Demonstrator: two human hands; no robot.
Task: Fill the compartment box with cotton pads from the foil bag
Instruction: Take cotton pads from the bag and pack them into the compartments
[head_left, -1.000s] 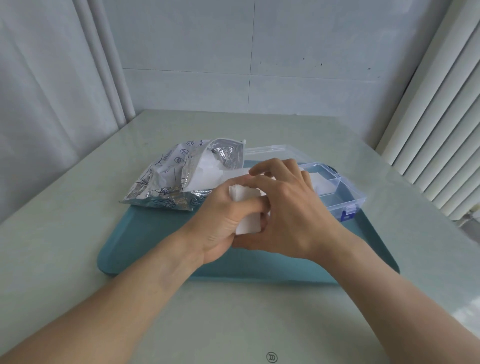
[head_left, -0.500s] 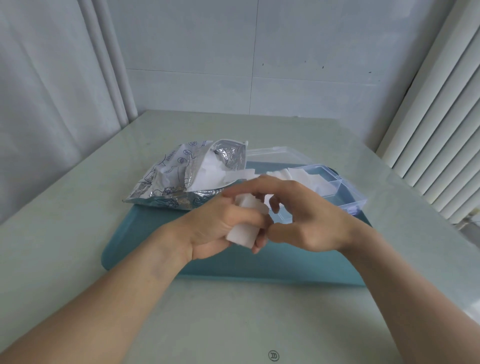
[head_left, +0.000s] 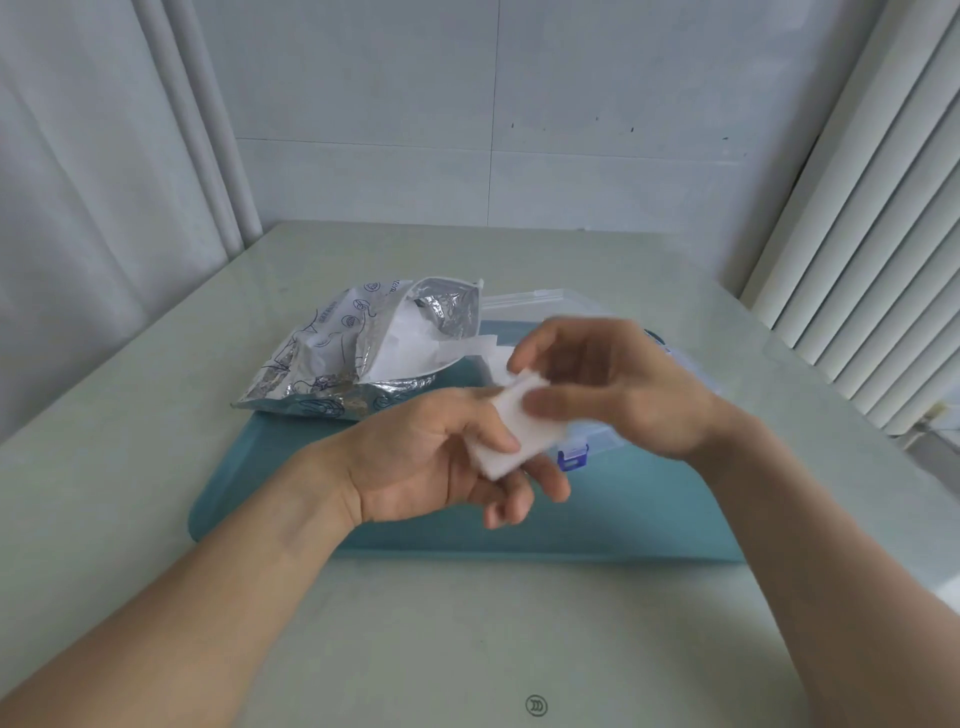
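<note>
Pale tiled wall, a curtain on the left and vertical blinds on the right frame a light green desk (head_left: 156, 467). On it lies a teal tray (head_left: 623, 509), and both hands work just above its middle.

The left hand (head_left: 431, 462) is palm up, its thumb and curled fingers gripping the lower end of a small stack of white cotton pads (head_left: 511, 434). The right hand (head_left: 613, 384) comes in from the right, its thumb and fingers pinching the upper end of the same stack; it is a little blurred.

A silver foil bag (head_left: 332, 358) with blue printed drawings lies on the tray's far left corner, partly overhanging the desk, its mouth open toward the right. More white pads (head_left: 415, 348) spill out of that mouth toward the box.

The clear plastic compartment box (head_left: 587, 447) sits on the tray behind and under the right hand, mostly hidden by it. Its blue latch (head_left: 571, 458) shows just below the held stack, and its transparent lid (head_left: 524, 301) lies open at the back. What the compartments hold cannot be told from here.
</note>
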